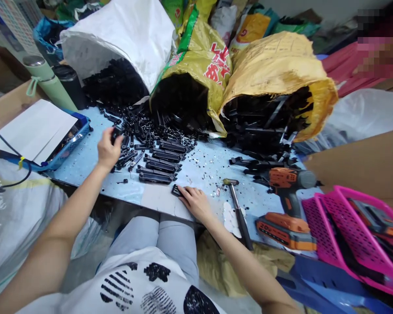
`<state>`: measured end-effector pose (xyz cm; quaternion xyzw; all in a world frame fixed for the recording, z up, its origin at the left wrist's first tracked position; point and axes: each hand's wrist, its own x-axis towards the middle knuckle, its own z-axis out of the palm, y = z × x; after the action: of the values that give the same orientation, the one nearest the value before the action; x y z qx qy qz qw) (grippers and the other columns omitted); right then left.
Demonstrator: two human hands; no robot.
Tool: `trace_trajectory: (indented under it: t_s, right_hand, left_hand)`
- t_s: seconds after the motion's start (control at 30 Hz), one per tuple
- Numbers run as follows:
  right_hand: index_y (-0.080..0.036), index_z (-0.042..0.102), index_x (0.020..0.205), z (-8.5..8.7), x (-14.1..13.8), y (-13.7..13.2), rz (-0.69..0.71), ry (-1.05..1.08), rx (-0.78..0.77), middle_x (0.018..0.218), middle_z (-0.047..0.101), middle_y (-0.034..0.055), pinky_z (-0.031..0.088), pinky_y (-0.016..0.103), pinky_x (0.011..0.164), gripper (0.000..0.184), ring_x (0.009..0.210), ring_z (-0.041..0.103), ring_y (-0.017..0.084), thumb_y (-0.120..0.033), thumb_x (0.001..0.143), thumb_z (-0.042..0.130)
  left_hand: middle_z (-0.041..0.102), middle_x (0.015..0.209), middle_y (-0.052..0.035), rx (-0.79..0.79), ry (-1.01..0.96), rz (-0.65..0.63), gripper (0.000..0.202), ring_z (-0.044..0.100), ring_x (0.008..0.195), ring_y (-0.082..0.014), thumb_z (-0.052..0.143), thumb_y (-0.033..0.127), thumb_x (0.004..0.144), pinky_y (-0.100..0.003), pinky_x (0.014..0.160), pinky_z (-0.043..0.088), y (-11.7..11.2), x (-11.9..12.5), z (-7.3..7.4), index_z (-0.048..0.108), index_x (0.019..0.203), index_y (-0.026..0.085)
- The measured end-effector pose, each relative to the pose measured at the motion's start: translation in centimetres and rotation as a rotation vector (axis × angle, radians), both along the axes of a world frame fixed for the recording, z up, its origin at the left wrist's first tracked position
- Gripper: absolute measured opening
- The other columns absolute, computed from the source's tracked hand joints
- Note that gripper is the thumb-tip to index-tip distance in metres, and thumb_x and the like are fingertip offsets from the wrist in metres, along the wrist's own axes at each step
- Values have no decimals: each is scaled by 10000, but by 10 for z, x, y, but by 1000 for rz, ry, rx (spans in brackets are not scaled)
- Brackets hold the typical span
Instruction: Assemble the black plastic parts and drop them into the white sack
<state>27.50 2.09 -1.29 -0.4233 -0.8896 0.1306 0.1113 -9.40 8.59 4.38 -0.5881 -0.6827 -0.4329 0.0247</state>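
My left hand (109, 149) is closed around a small black plastic part (117, 133) at the left edge of a heap of black parts. My right hand (195, 201) rests low over the table's front edge, its fingertips on a small black block with slots (176, 190). That block lies on a pale board (163, 201). Between the hands, several long black pieces (157, 175) are laid out in a row. Behind them spreads the heap of small black parts and pins (144, 128). The undersides of both hands are hidden.
A hammer (239, 213) and an orange cordless drill (288, 209) are on the right, beside pink baskets (327, 235). Open sacks in white (134, 30), green-yellow (196, 65) and yellow (275, 61) hold black parts at the back. A blue basket (63, 150) stands left.
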Motion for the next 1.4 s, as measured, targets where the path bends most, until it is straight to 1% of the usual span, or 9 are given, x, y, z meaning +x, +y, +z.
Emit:
trace_trajectory:
  t_s: [0.13, 0.23, 0.33, 0.53, 0.7, 0.8, 0.97, 1.2, 1.4]
  right_hand:
    - [-232, 449, 1342, 11, -5, 2, -236, 450, -327, 1018, 605, 103, 509, 376, 754, 478, 843, 602, 204, -461, 923, 416]
    - [-239, 323, 1411, 26, -20, 4, -328, 859, -690, 721, 559, -3, 473, 263, 527, 589, 555, 532, 120, -546, 911, 375]
    - [-263, 284, 1433, 34, -31, -2, -293, 1089, -841, 681, 503, -33, 415, 221, 451, 645, 507, 492, 97, -603, 890, 359]
    - [-248, 540, 1285, 43, -29, -18, -87, 943, -750, 812, 585, 17, 463, 236, 555, 554, 582, 503, 89, -566, 831, 526]
    - [-252, 373, 1409, 51, -30, -12, -296, 1164, -736, 797, 550, 2, 479, 234, 470, 629, 529, 538, 85, -594, 882, 400]
    - [-236, 390, 1405, 55, -25, -8, -197, 1084, -747, 752, 530, -12, 490, 231, 478, 621, 516, 539, 80, -567, 881, 432]
    - [-271, 424, 1390, 58, -9, -6, -41, 841, -463, 835, 553, 6, 488, 232, 562, 510, 544, 505, 58, -434, 910, 479]
    - [-281, 339, 1435, 44, -37, -29, -142, 944, -229, 980, 581, 62, 498, 270, 566, 533, 547, 483, 83, -469, 939, 390]
    - [-249, 315, 1449, 34, -44, -32, -139, 887, -198, 880, 573, 48, 503, 287, 631, 541, 629, 511, 114, -444, 948, 381]
  left_hand:
    - [626, 1005, -54, -156, -40, -447, 354, 607, 882, -176, 583, 411, 850, -288, 801, 476, -53, 92, 7, 555, 1089, 150]
    - [614, 997, -67, -291, -117, -618, 325, 599, 907, -175, 400, 325, 949, -290, 806, 467, -81, 145, 5, 558, 1188, 173]
    - [577, 915, -61, -340, -229, -652, 380, 573, 857, -157, 361, 289, 961, -287, 808, 459, -92, 166, 0, 530, 1281, 174]
    - [539, 870, -40, -154, -340, -591, 357, 529, 844, -143, 477, 288, 919, -281, 822, 436, -85, 160, 11, 579, 1246, 186]
    - [569, 942, -54, -132, -347, -676, 374, 546, 885, -138, 494, 260, 911, -272, 826, 442, -91, 163, 25, 555, 1272, 184]
    - [582, 943, -61, -157, -329, -660, 381, 560, 884, -146, 509, 258, 901, -273, 815, 453, -97, 169, 25, 555, 1270, 176]
    - [551, 892, -49, -148, -233, -613, 372, 552, 819, -139, 482, 273, 915, -264, 761, 471, -105, 175, 24, 554, 1272, 194]
    - [543, 955, -68, 144, -329, -449, 359, 551, 857, -127, 416, 208, 945, -256, 777, 474, -110, 201, 21, 544, 1281, 195]
    - [574, 924, -56, 131, -317, -545, 318, 558, 854, -126, 444, 196, 935, -261, 769, 481, -105, 187, 17, 593, 1216, 189]
